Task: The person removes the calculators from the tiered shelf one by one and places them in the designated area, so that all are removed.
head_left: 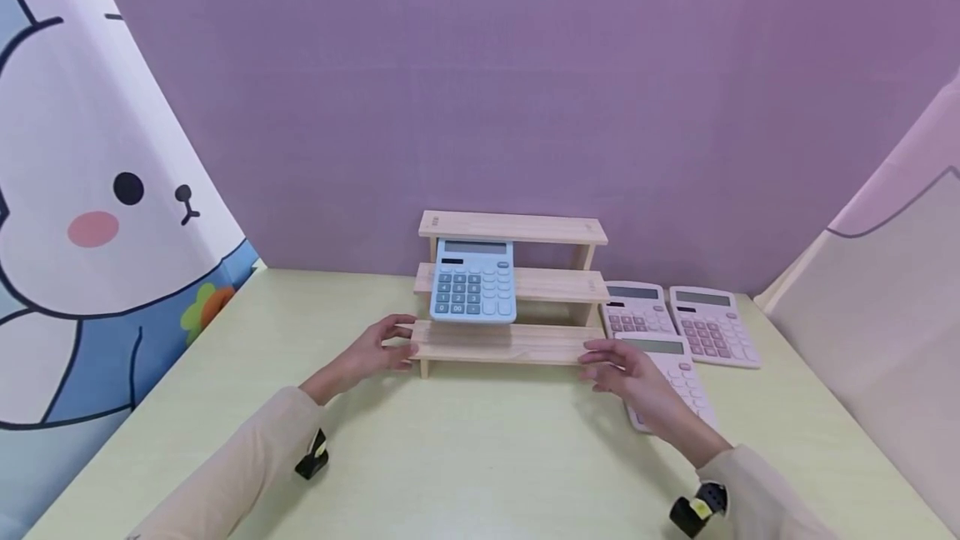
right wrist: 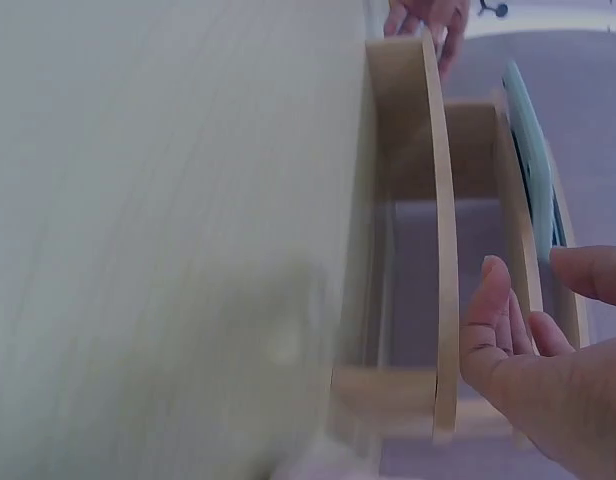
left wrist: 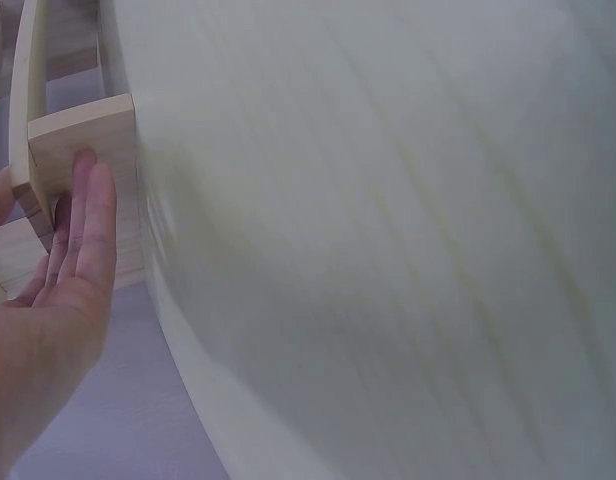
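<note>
A three-step wooden display shelf (head_left: 517,343) stands on the table. My left hand (head_left: 381,346) grips the left end of its lowest board; in the left wrist view the fingers (left wrist: 96,235) lie below the board beside its leg, the thumb on the other side. My right hand (head_left: 633,382) is at the right end of that board. In the right wrist view its fingers (right wrist: 483,325) are loosely bent above the board, the thumb and fingers apart with nothing between them. A blue calculator (head_left: 474,283) leans upright on the middle step.
Three pink calculators lie right of the shelf: one at the back (head_left: 637,297), one farther right (head_left: 716,336), and one in front (head_left: 686,369), partly behind my right hand. A purple cloth (head_left: 517,90) hangs behind the table (head_left: 480,457); a printed cartoon cloth (head_left: 112,290) hangs left.
</note>
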`<state>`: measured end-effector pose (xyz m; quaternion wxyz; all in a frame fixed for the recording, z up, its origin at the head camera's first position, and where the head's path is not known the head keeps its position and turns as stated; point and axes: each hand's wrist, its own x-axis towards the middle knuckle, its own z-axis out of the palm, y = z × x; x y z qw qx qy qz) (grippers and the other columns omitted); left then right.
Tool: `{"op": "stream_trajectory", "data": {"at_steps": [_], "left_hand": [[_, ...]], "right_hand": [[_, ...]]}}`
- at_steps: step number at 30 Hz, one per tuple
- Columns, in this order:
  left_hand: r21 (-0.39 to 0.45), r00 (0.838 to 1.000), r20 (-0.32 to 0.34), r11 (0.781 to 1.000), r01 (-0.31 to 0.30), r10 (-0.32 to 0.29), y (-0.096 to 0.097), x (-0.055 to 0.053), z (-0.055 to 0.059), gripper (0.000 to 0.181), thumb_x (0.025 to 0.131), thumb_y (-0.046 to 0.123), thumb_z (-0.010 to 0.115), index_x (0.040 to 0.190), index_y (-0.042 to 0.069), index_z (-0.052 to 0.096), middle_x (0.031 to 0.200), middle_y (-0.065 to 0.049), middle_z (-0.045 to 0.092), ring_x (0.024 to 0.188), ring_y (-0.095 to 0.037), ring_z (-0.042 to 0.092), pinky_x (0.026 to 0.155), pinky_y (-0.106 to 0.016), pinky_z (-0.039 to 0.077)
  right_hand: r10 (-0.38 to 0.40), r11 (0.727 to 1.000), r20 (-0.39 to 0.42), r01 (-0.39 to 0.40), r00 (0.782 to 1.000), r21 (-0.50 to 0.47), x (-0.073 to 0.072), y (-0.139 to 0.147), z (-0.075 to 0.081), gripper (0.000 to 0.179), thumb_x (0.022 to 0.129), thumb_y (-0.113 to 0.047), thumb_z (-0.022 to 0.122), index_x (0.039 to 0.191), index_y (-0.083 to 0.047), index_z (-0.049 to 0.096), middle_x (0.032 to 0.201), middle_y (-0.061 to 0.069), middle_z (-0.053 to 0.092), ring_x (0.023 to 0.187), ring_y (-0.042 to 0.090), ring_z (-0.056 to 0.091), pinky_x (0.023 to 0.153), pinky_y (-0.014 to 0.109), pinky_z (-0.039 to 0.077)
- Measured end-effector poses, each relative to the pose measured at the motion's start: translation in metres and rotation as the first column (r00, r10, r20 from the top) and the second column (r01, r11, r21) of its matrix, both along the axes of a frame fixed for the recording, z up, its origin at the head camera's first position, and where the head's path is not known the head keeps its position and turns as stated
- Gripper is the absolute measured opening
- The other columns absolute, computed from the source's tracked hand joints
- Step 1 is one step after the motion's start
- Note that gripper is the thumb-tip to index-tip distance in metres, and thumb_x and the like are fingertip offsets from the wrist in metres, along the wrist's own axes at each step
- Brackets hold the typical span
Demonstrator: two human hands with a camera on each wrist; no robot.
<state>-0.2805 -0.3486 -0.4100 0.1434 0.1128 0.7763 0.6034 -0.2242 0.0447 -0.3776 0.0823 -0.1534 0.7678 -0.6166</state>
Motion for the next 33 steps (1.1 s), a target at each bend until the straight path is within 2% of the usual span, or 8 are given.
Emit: {"op": "stream_trajectory", "data": {"at_steps": [7, 11, 16, 20, 26, 33], "left_hand": [[-0.013, 1.000, 0.003, 1.000, 0.004, -0.004, 0.001, 0.002, 0.000, 0.060, 0.089, 0.012, 0.058, 0.139, 0.002, 0.027, 0.130, -0.025, 0.041, 0.100, -0.025, 0.060, 0.085, -0.039, 0.054], [-0.021, 1.000, -0.002, 1.000, -0.003, 0.003, 0.001, 0.002, 0.000, 0.060, 0.089, 0.012, 0.058, 0.139, 0.002, 0.027, 0.130, -0.026, 0.041, 0.100, -0.026, 0.060, 0.084, -0.038, 0.055], [-0.022, 1.000, 0.003, 1.000, -0.010, 0.010, 0.001, 0.001, -0.002, 0.059, 0.089, 0.012, 0.058, 0.139, 0.003, 0.028, 0.130, -0.025, 0.041, 0.101, -0.025, 0.059, 0.084, -0.038, 0.055], [-0.024, 1.000, 0.006, 1.000, -0.006, 0.006, 0.000, 0.001, -0.003, 0.059, 0.089, 0.013, 0.058, 0.139, 0.004, 0.028, 0.130, -0.024, 0.041, 0.100, -0.024, 0.060, 0.084, -0.038, 0.055], [-0.018, 1.000, 0.006, 1.000, 0.001, -0.001, -0.001, 0.001, -0.001, 0.059, 0.089, 0.012, 0.058, 0.139, 0.004, 0.027, 0.130, -0.024, 0.041, 0.099, -0.024, 0.060, 0.085, -0.039, 0.055], [-0.025, 1.000, 0.010, 1.000, -0.001, 0.002, -0.001, -0.001, -0.001, 0.059, 0.089, 0.013, 0.058, 0.139, 0.005, 0.028, 0.130, -0.024, 0.041, 0.100, -0.024, 0.060, 0.084, -0.038, 0.055]], "right_hand": [[-0.003, 0.999, 0.073, 0.007, 0.997, -0.050, -0.006, -0.028, 0.002, 0.045, 0.089, 0.002, 0.047, 0.131, 0.008, 0.033, 0.125, 0.028, 0.046, 0.099, 0.014, 0.061, 0.089, 0.038, 0.051], [-0.016, 0.998, 0.079, 0.021, 0.997, -0.061, -0.009, -0.041, 0.003, 0.043, 0.088, 0.001, 0.050, 0.129, 0.007, 0.037, 0.123, 0.027, 0.048, 0.094, 0.009, 0.061, 0.092, 0.042, 0.049], [-0.031, 0.996, 0.095, 0.039, 0.995, -0.080, -0.014, -0.055, 0.005, 0.042, 0.088, 0.002, 0.050, 0.129, 0.004, 0.040, 0.122, 0.026, 0.050, 0.097, 0.016, 0.061, 0.095, 0.047, 0.046], [-0.027, 0.995, 0.102, 0.037, 0.994, -0.097, -0.019, -0.065, 0.007, 0.043, 0.088, 0.002, 0.049, 0.129, 0.004, 0.038, 0.123, 0.025, 0.050, 0.102, 0.025, 0.059, 0.093, 0.043, 0.048], [-0.024, 0.986, 0.120, 0.043, 0.992, -0.159, -0.025, -0.078, 0.009, 0.045, 0.086, 0.004, 0.049, 0.130, 0.005, 0.037, 0.123, 0.027, 0.049, 0.102, 0.025, 0.060, 0.087, 0.030, 0.052], [-0.050, 0.968, 0.188, 0.094, 0.981, -0.232, -0.030, -0.092, 0.014, 0.047, 0.085, 0.004, 0.052, 0.130, 0.005, 0.038, 0.127, 0.028, 0.046, 0.106, 0.026, 0.058, 0.094, 0.037, 0.049]]}}
